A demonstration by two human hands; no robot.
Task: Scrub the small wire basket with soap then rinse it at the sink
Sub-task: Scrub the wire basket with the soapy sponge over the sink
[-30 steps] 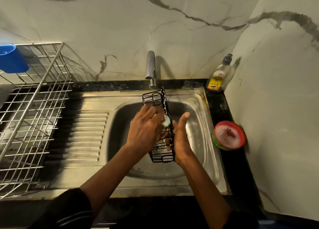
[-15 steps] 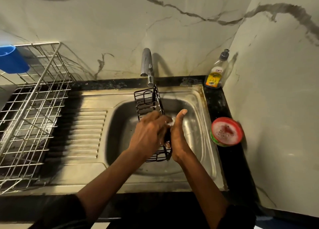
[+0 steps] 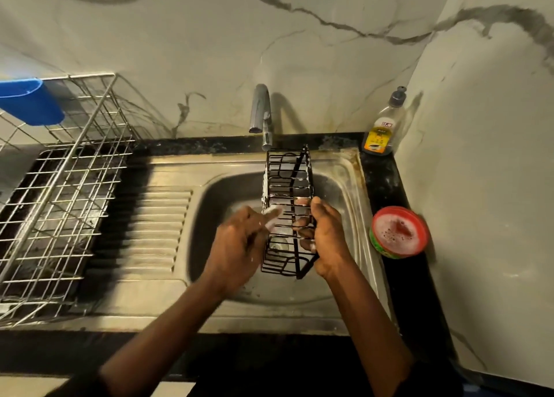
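A small black wire basket (image 3: pixel 287 184) hangs lengthwise over the steel sink bowl (image 3: pixel 209 217), with specks of white foam on its wires. My right hand (image 3: pixel 325 236) grips its right side, fingers hooked through the wires. On the basket's left side, my left hand (image 3: pixel 238 247) presses a small pale soapy scrubber (image 3: pixel 273 214) against the wires. The tap (image 3: pixel 260 113) stands just behind the basket; no water is seen running.
A red-rimmed round tub of soap (image 3: pixel 398 232) sits on the black counter right of the sink. A dish-soap bottle (image 3: pixel 382 130) stands in the back right corner. Left of the ribbed drainboard (image 3: pixel 156 235) is a metal dish rack (image 3: pixel 60 193) with a blue cup (image 3: pixel 30 101).
The basket has been turned so its open grid faces up and reaches farther toward the tap. My left hand slid down to its left side, and my right hand closed round the right edge.
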